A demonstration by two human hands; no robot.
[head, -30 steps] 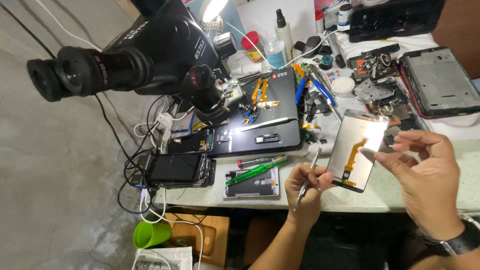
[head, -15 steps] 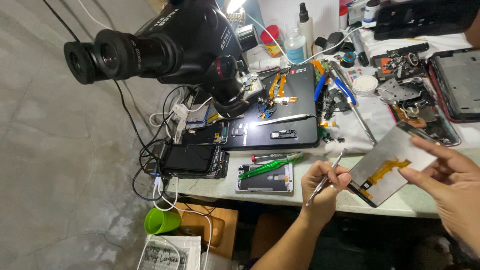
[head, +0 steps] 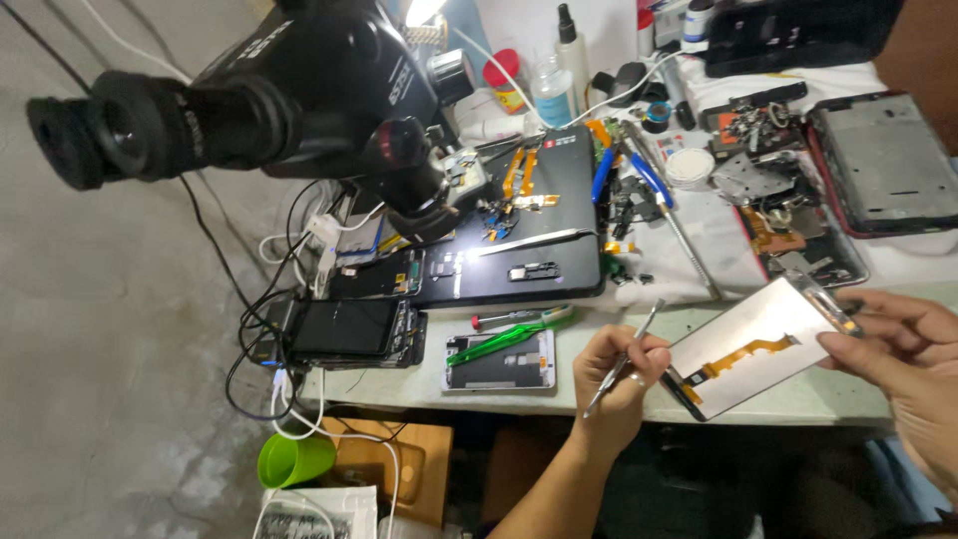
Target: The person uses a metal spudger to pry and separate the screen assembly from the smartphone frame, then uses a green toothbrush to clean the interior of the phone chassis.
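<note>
Here, in the head view, the left hand (head: 621,371) is closed around a pair of metal tweezers (head: 624,357), fingers curled tight on the shaft, the points angled down and leftward. The right hand (head: 903,364) pinches the far end of a phone screen panel (head: 750,356) between thumb and fingertips; the panel shows its pale back, with an orange flex cable (head: 740,355) running across it. It is held low, just over the front edge of the bench (head: 599,391), its near corner close beside the left hand.

Compared with a second ago, the panel has come down from a raised, nearly upright hold to a flatter one near the bench, and the tweezers have closed in on its cable end. That suggests, as a judgement, that work on the flex cable is about to be taken up; whether the tweezer tips touch the panel I cannot tell.

About them lie a second phone (head: 498,360) with a green pry tool (head: 509,337) across it, a black work mat (head: 529,235) strewn with small parts, and a microscope (head: 269,90) overhead at the left.
</note>
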